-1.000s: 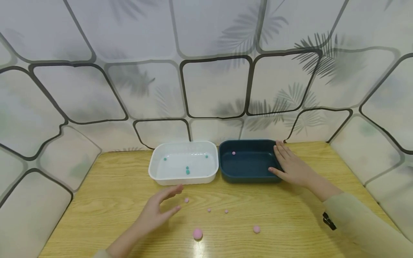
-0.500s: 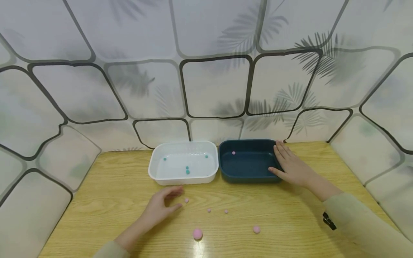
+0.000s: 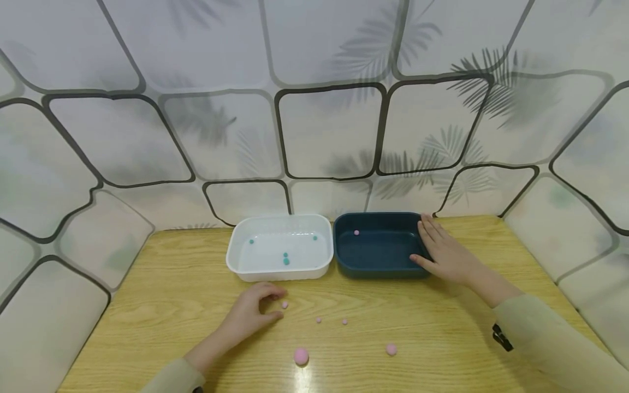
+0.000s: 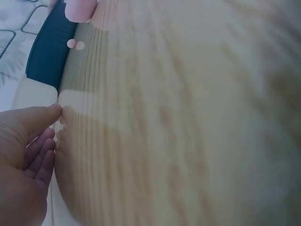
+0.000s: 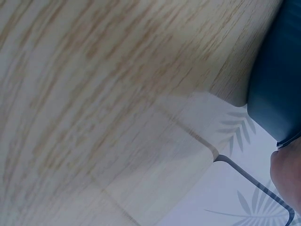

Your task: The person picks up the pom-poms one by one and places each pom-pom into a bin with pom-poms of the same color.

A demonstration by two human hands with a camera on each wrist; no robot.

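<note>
My left hand [image 3: 248, 314] is low over the wooden table, its thumb and fingertips apart on either side of a small pink ball [image 3: 285, 305]. In the left wrist view, the thumb [image 4: 40, 115] stretches over the loosely bent fingers. My right hand [image 3: 449, 256] rests along the right rim of the dark blue tray [image 3: 383, 273], thumb over the edge. One small pink ball [image 3: 356, 233] lies inside that tray. To its left stands a white tray [image 3: 280, 276] with several teal balls [image 3: 286, 261]. The right wrist view shows the blue tray's outer wall [image 5: 275, 75] and a fingertip [image 5: 288, 174].
Two tiny pink balls, one left [image 3: 318, 320] and one right [image 3: 344, 322], lie before the trays. Nearer me are a large pink ball [image 3: 301, 357] and a medium pink ball [image 3: 391, 349]. A patterned cloth wall [image 3: 329, 136] rises behind the table [image 3: 172, 284].
My left hand has moved slightly right and its fingers have bent in around the small pink ball. The right hand stays on the blue tray's rim.
</note>
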